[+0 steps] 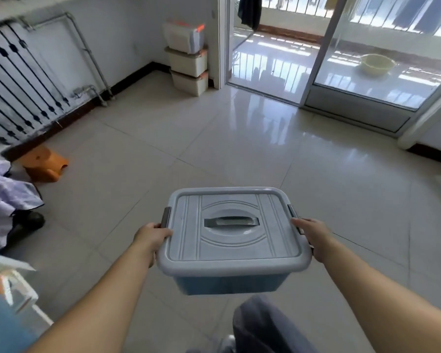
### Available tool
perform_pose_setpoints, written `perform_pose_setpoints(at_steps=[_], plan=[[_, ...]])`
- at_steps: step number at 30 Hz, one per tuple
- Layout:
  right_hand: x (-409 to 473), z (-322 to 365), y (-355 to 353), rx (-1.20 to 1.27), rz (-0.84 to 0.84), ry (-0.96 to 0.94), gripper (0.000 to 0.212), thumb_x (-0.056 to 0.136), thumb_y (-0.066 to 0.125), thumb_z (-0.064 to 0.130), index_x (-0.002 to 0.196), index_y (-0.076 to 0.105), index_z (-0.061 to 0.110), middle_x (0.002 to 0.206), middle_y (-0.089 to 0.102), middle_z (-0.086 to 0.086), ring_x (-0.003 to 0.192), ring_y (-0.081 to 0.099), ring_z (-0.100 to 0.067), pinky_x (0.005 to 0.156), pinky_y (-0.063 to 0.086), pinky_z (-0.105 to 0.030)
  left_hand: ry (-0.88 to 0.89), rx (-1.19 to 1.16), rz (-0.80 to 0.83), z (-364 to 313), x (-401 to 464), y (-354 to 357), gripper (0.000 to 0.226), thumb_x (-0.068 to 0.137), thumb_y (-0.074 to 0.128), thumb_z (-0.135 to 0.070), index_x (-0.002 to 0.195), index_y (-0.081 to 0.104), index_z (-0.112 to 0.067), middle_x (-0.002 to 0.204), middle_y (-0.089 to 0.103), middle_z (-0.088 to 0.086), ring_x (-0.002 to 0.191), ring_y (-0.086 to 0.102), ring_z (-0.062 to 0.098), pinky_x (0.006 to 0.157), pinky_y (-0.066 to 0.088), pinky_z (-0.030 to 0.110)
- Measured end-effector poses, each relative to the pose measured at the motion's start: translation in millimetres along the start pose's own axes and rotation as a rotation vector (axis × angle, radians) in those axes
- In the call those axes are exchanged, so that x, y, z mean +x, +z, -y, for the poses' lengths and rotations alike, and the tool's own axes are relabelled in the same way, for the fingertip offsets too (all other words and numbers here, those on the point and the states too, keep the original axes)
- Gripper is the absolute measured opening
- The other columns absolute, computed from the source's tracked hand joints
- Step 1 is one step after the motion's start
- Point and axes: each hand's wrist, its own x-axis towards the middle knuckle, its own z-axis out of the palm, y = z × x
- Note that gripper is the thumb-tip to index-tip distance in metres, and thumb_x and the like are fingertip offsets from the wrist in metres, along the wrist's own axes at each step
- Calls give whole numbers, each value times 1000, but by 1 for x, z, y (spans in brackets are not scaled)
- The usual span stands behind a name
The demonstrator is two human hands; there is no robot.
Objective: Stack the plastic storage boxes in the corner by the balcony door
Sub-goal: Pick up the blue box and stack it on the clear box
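Carrying a blue storage box [229, 284] above the floor [239, 154], we clasp its sides with left grip [150, 238] and right grip [313, 236]; its grey lid [232, 225] bears no legible writing.

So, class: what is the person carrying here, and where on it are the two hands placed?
A blue storage box with a grey lid. The left hand and right hand grip opposite side edges of the lid rim, by the dark latches.
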Motion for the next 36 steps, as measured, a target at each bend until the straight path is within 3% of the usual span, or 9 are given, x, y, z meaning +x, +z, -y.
perform_pose_setpoints(at_steps=[2, 7, 12, 18, 20, 23, 27, 31, 36], plan=[[37, 35, 27, 20, -7, 23, 15, 83, 66, 21, 93, 62, 11, 80, 61, -3, 72, 58, -22, 61, 46, -31, -7, 1, 1, -37, 42, -1, 36, 86, 59, -8, 122, 54, -6, 83, 63, 8, 70, 62, 25, 55, 49, 31], [139, 127, 96, 57, -26, 78, 32, 80, 69, 20, 104, 60, 1, 107, 64, -16, 98, 61, -35, 92, 50, -49, 0, -22, -29, -135, 138, 1, 40, 85, 60, -6, 124, 53, -3, 100, 66, 18, 78, 64, 30, 69, 54, 36], [219, 242, 174, -19, 44, 65, 44, 82, 67, 23, 118, 58, 0, 122, 60, -20, 111, 59, -38, 98, 47, -52, -3, -88, -75, -242, 219, -19, 30, 86, 59, -5, 116, 57, -4, 83, 64, 12, 73, 63, 28, 71, 52, 37], [293, 371, 288, -94, 123, -28, 25, 82, 66, 18, 103, 63, 5, 103, 62, -13, 88, 59, -31, 70, 50, -36, -9, -214, -131, -343, 315, -67, 15, 86, 60, -2, 98, 55, -11, 76, 64, 13, 68, 63, 28, 61, 52, 34], [322, 411, 331, -100, 160, -63, 18, 83, 65, 16, 99, 65, 7, 98, 61, -11, 79, 57, -26, 59, 46, -30, -3, -226, -146, -380, 360, -85, 15, 86, 60, -3, 98, 56, -10, 80, 65, 16, 73, 65, 31, 69, 56, 42], [359, 467, 389, -127, 162, -76, 8, 84, 64, 16, 87, 64, 8, 83, 59, -9, 71, 53, -23, 61, 44, -31, 7, -223, -142, -440, 424, -110, 17, 87, 60, -4, 103, 57, -8, 90, 66, 19, 84, 65, 35, 85, 54, 50], [405, 538, 454, -89, 156, -57, 6, 85, 64, 17, 83, 67, 12, 81, 58, -8, 70, 52, -22, 60, 42, -29, 12, -202, -122, -528, 502, -140, 15, 86, 61, -4, 97, 56, -11, 79, 66, 14, 74, 65, 31, 72, 55, 41], [452, 609, 506, -28, 147, -49, 15, 85, 63, 19, 99, 64, 13, 85, 61, -5, 73, 54, -21, 60, 46, -29, 61, -165, -98, -628, 573, -156, 21, 87, 59, -3, 106, 56, -9, 94, 66, 20, 86, 65, 35, 82, 54, 47], [517, 687, 548, 65, 107, -94, 10, 84, 64, 15, 94, 65, 12, 84, 61, -4, 86, 55, -26, 75, 46, -37, 94, -137, -64, -725, 656, -151, 41, 85, 62, -5, 124, 51, -5, 96, 65, 18, 87, 64, 33, 80, 54, 45]])
